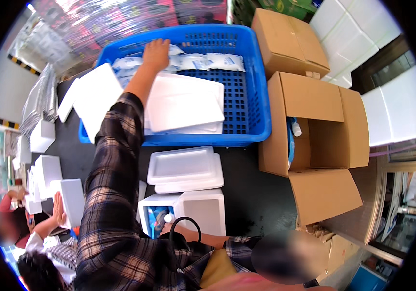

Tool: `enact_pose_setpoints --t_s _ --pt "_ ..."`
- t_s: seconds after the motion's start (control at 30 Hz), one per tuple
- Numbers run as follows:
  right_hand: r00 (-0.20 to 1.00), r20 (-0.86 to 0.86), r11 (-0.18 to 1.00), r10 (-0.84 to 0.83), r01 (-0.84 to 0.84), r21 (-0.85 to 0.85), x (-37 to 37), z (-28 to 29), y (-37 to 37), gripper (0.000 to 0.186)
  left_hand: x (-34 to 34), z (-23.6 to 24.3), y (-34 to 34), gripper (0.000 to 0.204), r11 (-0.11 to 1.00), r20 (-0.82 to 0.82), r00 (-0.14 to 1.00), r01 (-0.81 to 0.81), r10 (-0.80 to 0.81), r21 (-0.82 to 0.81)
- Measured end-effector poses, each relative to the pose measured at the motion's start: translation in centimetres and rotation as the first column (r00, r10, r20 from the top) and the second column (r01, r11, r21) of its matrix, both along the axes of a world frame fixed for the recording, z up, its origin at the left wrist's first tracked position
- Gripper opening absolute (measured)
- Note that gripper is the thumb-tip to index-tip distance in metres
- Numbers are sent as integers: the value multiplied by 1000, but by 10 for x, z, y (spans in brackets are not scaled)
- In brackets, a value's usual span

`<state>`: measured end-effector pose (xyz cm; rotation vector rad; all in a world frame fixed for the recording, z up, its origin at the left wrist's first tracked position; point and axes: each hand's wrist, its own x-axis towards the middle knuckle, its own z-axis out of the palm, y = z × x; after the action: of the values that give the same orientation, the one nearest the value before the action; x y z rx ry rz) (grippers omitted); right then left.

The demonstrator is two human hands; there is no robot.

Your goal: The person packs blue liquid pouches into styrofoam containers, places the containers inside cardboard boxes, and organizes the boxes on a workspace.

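Note:
My left hand (pixel 156 56) reaches across the blue plastic basket (pixel 256 92) to its far side. Its fingers bend down over a row of white ice packs (pixel 193 62) with blue print and appear closed on one of them. White foam lids (pixel 186 104) lie stacked in the basket beneath my forearm. Close to my body, my right hand (pixel 181 233) is at a small white foam box (pixel 146 218), beside the white cap (pixel 169 218) of a blue pouch (pixel 157 216). A black cord loop and the box hide most of its fingers.
An open cardboard box (pixel 314 97) with a capped blue pouch inside stands right of the basket, before a closed carton (pixel 290 41). More foam lids (pixel 184 167) and an open foam box (pixel 200 213) lie nearer. At left, a co-worker's hand (pixel 58 211) touches a foam box (pixel 72 201).

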<state>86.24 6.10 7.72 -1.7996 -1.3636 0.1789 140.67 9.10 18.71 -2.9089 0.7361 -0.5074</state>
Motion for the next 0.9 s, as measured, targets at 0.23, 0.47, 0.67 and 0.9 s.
enact_pose_setpoints --t_s 0.23,0.47,0.67,0.9 --pt "998 -47 999 -49 48 -16 -6 -27 7 9 5 -29 10 29 995 196 980 -58 40 85" --pt "976 218 941 17 58 -333 15 74 -13 17 -78 92 87 27 881 -36 991 -133 131 -455" --pt "956 250 923 -153 229 -309 -4 108 -28 23 -191 164 213 30 673 -142 988 -63 -63 -737" --pt "944 242 927 -225 284 -244 -25 119 -46 36 -300 165 165 32 754 -265 963 -137 -50 -642"
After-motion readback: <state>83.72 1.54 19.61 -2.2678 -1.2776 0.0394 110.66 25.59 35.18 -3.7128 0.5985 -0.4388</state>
